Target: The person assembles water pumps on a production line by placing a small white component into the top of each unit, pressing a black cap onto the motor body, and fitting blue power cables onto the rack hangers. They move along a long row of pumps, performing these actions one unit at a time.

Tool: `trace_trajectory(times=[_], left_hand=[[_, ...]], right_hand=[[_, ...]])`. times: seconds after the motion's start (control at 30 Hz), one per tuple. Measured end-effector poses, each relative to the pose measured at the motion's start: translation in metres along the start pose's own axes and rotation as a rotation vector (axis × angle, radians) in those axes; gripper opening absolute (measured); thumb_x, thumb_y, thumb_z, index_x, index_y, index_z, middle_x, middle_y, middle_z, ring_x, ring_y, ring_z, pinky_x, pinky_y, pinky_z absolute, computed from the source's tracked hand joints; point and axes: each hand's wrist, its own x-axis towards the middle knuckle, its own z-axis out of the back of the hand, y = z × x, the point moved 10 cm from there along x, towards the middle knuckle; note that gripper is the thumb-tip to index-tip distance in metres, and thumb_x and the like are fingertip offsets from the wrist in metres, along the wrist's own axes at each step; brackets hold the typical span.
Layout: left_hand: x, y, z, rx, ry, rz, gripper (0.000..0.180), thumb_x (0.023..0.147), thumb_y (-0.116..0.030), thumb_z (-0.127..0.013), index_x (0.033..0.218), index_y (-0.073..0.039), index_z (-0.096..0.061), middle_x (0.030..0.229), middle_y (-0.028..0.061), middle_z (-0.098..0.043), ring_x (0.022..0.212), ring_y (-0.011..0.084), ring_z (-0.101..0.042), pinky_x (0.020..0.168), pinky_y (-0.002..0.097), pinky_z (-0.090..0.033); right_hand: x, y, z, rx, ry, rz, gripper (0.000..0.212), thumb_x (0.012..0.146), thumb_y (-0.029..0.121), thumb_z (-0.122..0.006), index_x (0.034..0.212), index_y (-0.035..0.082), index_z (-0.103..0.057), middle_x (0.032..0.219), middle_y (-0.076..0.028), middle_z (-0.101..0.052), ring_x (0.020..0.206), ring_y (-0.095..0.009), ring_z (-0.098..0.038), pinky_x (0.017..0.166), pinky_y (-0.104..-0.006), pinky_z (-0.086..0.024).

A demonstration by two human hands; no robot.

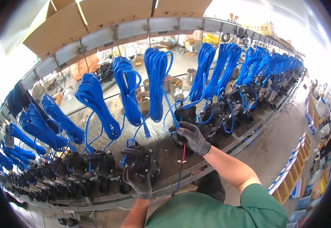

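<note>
My right hand (194, 138), in a dark grey glove, is closed on a blue cable (176, 122) just above a black pump-like unit (186, 112). Below that hand hangs a thin red cord (183, 152) with a small white crosspiece. My left hand (138, 184), gloved alike, grips the lower side of another black pump-like unit (138, 159); some of its fingertips are hidden against the housing. From this unit a blue cable rises toward a plug (147, 131). Above, a tied blue cable coil (156, 83) hangs from the rail, beside a second coil (125, 93).
Several more black units (85, 163) with blue coils line the bench both ways. A metal rail (127, 32) runs behind, cardboard boxes (116, 13) above it. Metal cups (176, 86) stand at the bench's back. At right, a divided tray (293, 167) lies past the bench edge.
</note>
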Motion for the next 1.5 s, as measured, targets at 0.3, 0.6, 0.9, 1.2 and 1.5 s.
trace_trajectory(times=[0.3, 0.6, 0.9, 1.2, 1.5], left_hand=[[0.003, -0.008, -0.004, -0.163, 0.162, -0.225, 0.037, 0.075, -0.012, -0.076, 0.107, -0.028, -0.067, 0.126, 0.0152, -0.055, 0.116, 0.0404, -0.052, 0.094, 0.0537, -0.043], [0.037, -0.056, 0.020, -0.109, 0.132, -0.445, 0.034, 0.073, -0.018, -0.080, 0.106, -0.023, -0.069, 0.127, 0.0137, -0.057, 0.118, 0.0390, -0.053, 0.096, 0.0537, -0.045], [0.113, -0.089, -0.035, 0.108, 0.485, -0.524, 0.040, 0.078, -0.025, -0.068, 0.116, -0.013, -0.065, 0.121, 0.0147, -0.061, 0.120, 0.0361, -0.054, 0.099, 0.0553, -0.045], [0.106, -0.066, -0.073, 0.229, 0.533, -0.621, 0.025, 0.080, -0.027, -0.061, 0.104, -0.020, -0.064, 0.101, 0.0071, -0.062, 0.100, 0.0311, -0.059, 0.096, 0.0510, -0.044], [0.108, -0.075, -0.062, 0.248, 0.640, -0.594, 0.035, 0.079, -0.027, -0.062, 0.114, -0.020, -0.063, 0.107, 0.0074, -0.061, 0.105, 0.0325, -0.057, 0.098, 0.0498, -0.043]], right_hand=[[0.006, -0.028, 0.011, 0.127, -0.077, -0.023, 0.019, 0.094, 0.023, -0.071, 0.104, 0.009, -0.065, 0.084, 0.003, -0.063, 0.067, -0.006, -0.056, 0.056, -0.0233, -0.043], [-0.004, -0.018, 0.010, -0.545, -0.110, 0.206, 0.028, 0.098, 0.033, -0.065, 0.113, 0.009, -0.067, 0.100, -0.002, -0.065, 0.093, -0.013, -0.057, 0.084, -0.0301, -0.045], [0.032, 0.018, 0.117, -0.075, -0.481, 0.074, 0.042, 0.100, 0.050, -0.054, 0.101, 0.011, -0.068, 0.081, 0.003, -0.063, 0.064, -0.006, -0.053, 0.054, -0.0229, -0.041], [0.048, 0.038, 0.105, 0.025, -0.443, 0.158, 0.032, 0.101, 0.043, -0.053, 0.104, 0.013, -0.064, 0.068, -0.002, -0.061, 0.048, -0.009, -0.048, 0.043, -0.0243, -0.037], [0.035, 0.011, 0.168, 0.433, 0.064, 0.043, 0.036, 0.096, 0.032, -0.065, 0.121, 0.008, -0.061, 0.112, -0.010, -0.067, 0.089, -0.022, -0.069, 0.063, -0.0224, -0.057]])
